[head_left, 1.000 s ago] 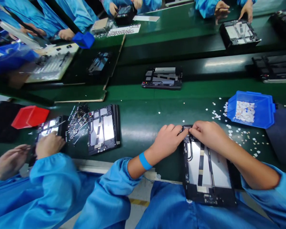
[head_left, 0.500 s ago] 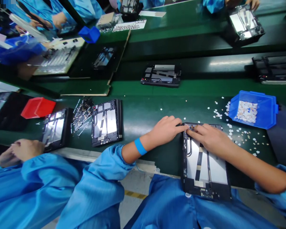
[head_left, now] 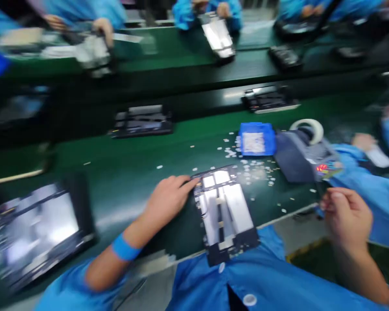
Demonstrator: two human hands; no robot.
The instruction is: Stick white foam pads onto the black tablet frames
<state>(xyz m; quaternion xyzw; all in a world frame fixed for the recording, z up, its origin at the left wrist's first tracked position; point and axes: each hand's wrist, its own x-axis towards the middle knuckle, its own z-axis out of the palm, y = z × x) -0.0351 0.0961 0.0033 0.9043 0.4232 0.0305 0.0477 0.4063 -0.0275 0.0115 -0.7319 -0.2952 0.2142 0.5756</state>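
Note:
An opened tablet (head_left: 228, 216), its silvery inner plates and dark flat cables exposed, lies tilted on the bench with its near end against my blue coat. My left hand (head_left: 168, 196) grips its far left corner, finger and thumb over the dark edge. Off to the right, apart from the tablet, my right hand (head_left: 350, 216) is raised with thumb and fingers pinched together. Whatever may be between those fingertips is too small and blurred to make out. Just beyond that hand stands a grey tape dispenser (head_left: 294, 157) with a white tape roll (head_left: 311, 128) and red digits.
A blue bin (head_left: 269, 139) holds small white pieces, and similar pieces (head_left: 256, 172) are scattered beside it. Another opened tablet (head_left: 48, 229) lies at left. More devices (head_left: 142, 123) sit along the green bench (head_left: 132, 160). A co-worker's sleeve (head_left: 359, 172) is close at right; others work opposite.
My right hand has left the tablet's far edge and moved right, its fingers now pinched. My left hand stays at the corner. The view has swung right, bringing the tape dispenser into sight.

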